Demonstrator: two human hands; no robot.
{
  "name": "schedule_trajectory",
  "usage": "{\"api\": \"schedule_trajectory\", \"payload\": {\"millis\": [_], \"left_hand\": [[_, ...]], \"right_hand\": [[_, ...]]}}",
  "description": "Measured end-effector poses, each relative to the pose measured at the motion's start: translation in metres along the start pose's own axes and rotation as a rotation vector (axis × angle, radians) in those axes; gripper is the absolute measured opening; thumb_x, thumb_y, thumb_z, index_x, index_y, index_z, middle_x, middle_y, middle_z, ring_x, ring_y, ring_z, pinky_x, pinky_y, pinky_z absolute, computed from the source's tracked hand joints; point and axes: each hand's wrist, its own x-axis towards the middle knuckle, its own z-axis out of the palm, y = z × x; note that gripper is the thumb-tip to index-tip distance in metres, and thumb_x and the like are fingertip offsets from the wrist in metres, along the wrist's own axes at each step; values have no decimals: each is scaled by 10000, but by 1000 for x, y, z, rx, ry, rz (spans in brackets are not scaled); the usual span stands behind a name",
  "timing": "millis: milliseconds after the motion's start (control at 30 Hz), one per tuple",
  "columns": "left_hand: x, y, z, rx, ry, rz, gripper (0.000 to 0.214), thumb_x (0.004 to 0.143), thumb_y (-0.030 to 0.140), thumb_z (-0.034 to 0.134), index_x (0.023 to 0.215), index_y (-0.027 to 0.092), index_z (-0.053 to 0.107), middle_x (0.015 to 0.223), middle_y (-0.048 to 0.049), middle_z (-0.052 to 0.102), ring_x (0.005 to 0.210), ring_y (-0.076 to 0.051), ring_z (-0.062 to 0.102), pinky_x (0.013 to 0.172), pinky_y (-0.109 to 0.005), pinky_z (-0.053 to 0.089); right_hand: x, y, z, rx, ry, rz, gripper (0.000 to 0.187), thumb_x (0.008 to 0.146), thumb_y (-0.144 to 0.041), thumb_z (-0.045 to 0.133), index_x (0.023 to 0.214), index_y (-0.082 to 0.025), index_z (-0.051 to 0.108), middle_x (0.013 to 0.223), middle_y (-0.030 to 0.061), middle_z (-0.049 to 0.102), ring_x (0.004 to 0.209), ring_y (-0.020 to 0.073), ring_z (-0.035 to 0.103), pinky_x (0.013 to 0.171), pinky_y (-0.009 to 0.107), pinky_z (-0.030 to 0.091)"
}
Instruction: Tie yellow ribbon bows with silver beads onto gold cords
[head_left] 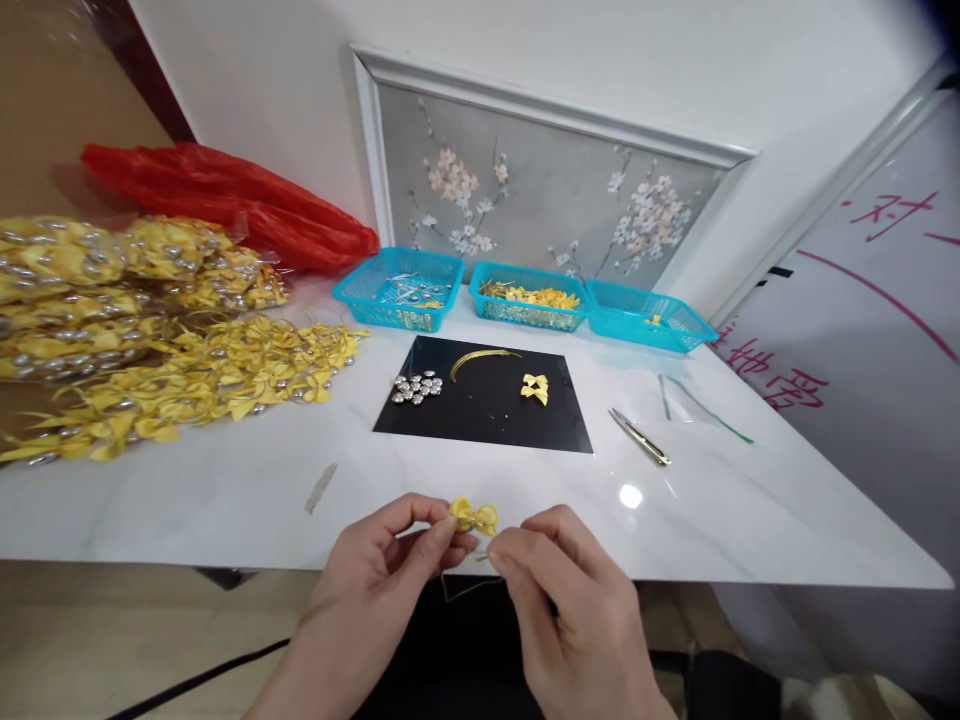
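Near the table's front edge, my left hand pinches a yellow ribbon bow between thumb and fingers. Close to the bow's right side, my right hand is closed, thumb against forefinger, on a thin cord that loops down below the hands. The cord's far end is hidden by my fingers. Beyond the hands lies a black mat. It carries a cluster of silver beads, a bundle of gold cords and several small yellow bows.
Thread snips lie right of the mat. Three blue baskets line the wall below a framed flower picture. Yellow bow-and-bead strands heap at left beside a red bag. A grey strip lies on the white table.
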Motion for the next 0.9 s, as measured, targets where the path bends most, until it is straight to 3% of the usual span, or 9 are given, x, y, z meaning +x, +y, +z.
{"api": "schedule_trajectory", "payload": {"millis": [200, 300, 433, 600, 767, 900], "left_hand": [[-2, -2, -2, -72, -39, 30, 250, 835, 462, 731, 812, 216, 696, 841, 1, 753, 906, -194, 721, 912, -262, 536], [-3, -2, -4, -73, -45, 26, 243, 835, 459, 734, 792, 223, 699, 838, 15, 735, 907, -186, 719, 893, -243, 539], [-3, -6, -7, -51, -20, 39, 227, 835, 461, 734, 812, 236, 712, 822, 25, 719, 878, -174, 720, 805, -199, 539], [1, -10, -10, -62, -32, 45, 245, 830, 481, 734, 844, 236, 722, 812, 25, 700, 829, -160, 693, 809, -212, 540], [3, -8, -9, -116, -98, 53, 275, 846, 476, 716, 776, 212, 680, 799, 24, 642, 832, -162, 633, 875, -286, 558], [5, -10, -7, -100, -128, 35, 283, 865, 475, 690, 780, 206, 672, 790, 16, 644, 834, -173, 634, 874, -314, 563]], "right_hand": [[4, 1, 13, 80, 23, 40, 256, 978, -82, 453, 940, -208, 673, 815, 25, 558, 676, 132, 598, 591, 226, 483], [7, 9, 17, -76, 26, 26, 234, 973, -81, 455, 894, -195, 643, 754, 11, 542, 609, 133, 545, 574, 240, 456], [8, 15, 19, -272, 20, -101, 245, 961, -50, 443, 899, -176, 643, 731, 15, 534, 587, 144, 520, 541, 251, 421], [8, 17, 19, -297, 12, -158, 298, 935, -2, 432, 941, -171, 678, 842, 64, 606, 701, 176, 585, 594, 274, 431], [13, 17, 16, -152, -61, -97, 286, 951, -45, 471, 919, -209, 703, 804, 36, 601, 682, 153, 599, 559, 226, 462], [13, 14, 18, -4, -123, 62, 224, 965, -106, 502, 860, -206, 673, 771, 5, 574, 622, 124, 583, 565, 214, 473]]}}
